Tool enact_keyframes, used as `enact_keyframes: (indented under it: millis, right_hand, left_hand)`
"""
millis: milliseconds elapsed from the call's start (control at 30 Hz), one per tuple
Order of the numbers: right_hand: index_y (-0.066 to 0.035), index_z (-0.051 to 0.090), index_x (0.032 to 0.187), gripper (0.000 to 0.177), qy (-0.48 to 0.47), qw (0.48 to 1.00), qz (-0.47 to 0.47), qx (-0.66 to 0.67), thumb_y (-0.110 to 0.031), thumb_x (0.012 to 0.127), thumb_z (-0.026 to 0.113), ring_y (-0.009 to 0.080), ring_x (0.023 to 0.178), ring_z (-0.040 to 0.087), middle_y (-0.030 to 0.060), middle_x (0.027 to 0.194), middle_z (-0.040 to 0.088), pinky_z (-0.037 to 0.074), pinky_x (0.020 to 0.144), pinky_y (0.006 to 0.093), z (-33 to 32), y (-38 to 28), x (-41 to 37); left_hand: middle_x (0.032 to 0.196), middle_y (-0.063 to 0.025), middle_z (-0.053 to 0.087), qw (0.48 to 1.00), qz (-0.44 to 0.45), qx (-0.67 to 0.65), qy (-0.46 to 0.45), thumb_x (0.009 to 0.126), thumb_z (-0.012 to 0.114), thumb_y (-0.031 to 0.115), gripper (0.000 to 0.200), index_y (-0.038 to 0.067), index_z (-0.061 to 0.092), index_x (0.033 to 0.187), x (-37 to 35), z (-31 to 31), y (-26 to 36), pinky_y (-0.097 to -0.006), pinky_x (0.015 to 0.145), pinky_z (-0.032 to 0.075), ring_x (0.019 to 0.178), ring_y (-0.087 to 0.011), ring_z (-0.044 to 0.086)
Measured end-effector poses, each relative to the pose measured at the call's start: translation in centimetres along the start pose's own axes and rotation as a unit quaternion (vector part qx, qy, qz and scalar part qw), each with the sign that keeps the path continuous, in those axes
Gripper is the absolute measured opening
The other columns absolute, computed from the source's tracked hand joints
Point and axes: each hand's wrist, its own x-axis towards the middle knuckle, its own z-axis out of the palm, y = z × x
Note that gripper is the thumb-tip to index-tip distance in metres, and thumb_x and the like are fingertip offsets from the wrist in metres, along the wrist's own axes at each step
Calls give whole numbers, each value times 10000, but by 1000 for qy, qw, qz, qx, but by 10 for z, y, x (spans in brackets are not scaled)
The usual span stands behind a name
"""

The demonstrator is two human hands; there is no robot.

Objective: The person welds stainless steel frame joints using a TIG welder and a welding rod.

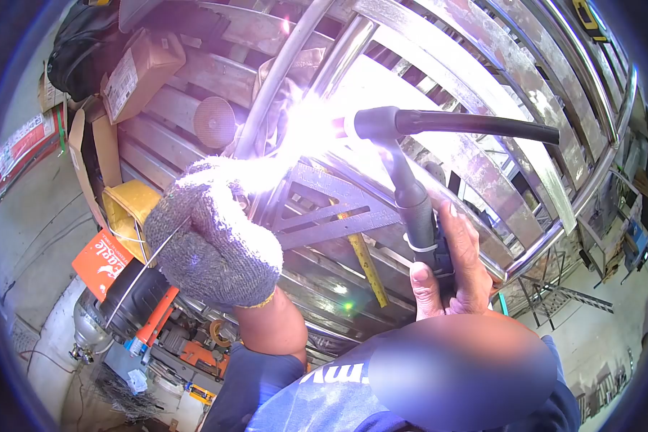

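Observation:
My left hand [212, 237], in a thick grey knit glove, is closed round a thin metal rod [140, 277] that sticks out toward the lower left. Bare fingers of my right hand [457, 259] grip the handle of a black welding torch [415, 209]. A blinding white arc glows at the torch's nozzle, beside a metal tube [277, 79], and hides the contact point. Under the torch lies a triangular metal plate with slots [338, 209]. A yellow measuring strip [367, 270] rests on the slats below it.
Slatted metal [173, 140] spans the area beneath my hands. A round disc [214, 122], a cardboard box [140, 75] and a yellow container [133, 209] are at the left. An orange Eagle box [101, 263] and tools stand lower left. Curved metal bars [475, 72] fill the upper right.

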Motion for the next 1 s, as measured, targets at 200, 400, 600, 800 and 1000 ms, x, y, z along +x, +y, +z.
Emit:
enact_keyframes:
  millis: [200, 400, 600, 800, 1000]
  right_hand:
    - [179, 458, 1507, 708, 72, 995, 14, 64, -3, 904, 779, 436, 1167, 660, 361, 1428, 607, 482, 1080, 477, 10, 4, -8]
    - [168, 472, 1506, 706, 57, 997, 5, 54, -4, 896, 784, 435, 1134, 661, 350, 1425, 616, 482, 1070, 488, 9, 5, -7]
    - [159, 479, 1508, 710, 57, 997, 1, 57, 7, 885, 783, 433, 1135, 654, 337, 1414, 628, 518, 1014, 459, 10, 5, -5]
    - [156, 490, 1500, 701, 50, 997, 6, 57, 12, 880, 783, 431, 1125, 650, 327, 1391, 640, 513, 1020, 461, 9, 3, -5]
    - [159, 520, 1474, 664, 31, 999, -9, 27, 22, 878, 778, 417, 1125, 705, 322, 1391, 651, 489, 1061, 459, 5, 1, -1]
  left_hand:
    - [855, -171, 733, 993, 16, -100, 56, 1094, 638, 304, 399, -76, 674, 977, -10, 5, -12, -382, 763, 571, 770, -247, 709]
    - [905, -167, 728, 992, 6, -102, 76, 1109, 610, 294, 393, -69, 681, 976, -12, 10, -10, -399, 749, 565, 807, -257, 713]
    - [915, -161, 730, 997, 11, -33, 69, 1103, 622, 277, 359, -59, 667, 988, -13, 5, -6, -400, 773, 563, 827, -255, 712]
    - [916, -159, 730, 995, 40, -49, 72, 1093, 645, 251, 323, -57, 666, 999, -13, 5, -14, -401, 779, 565, 830, -256, 711]
    - [861, -169, 733, 992, 29, -76, 94, 1101, 604, 231, 307, -42, 661, 972, -11, 11, -6, -383, 721, 573, 741, -252, 707]
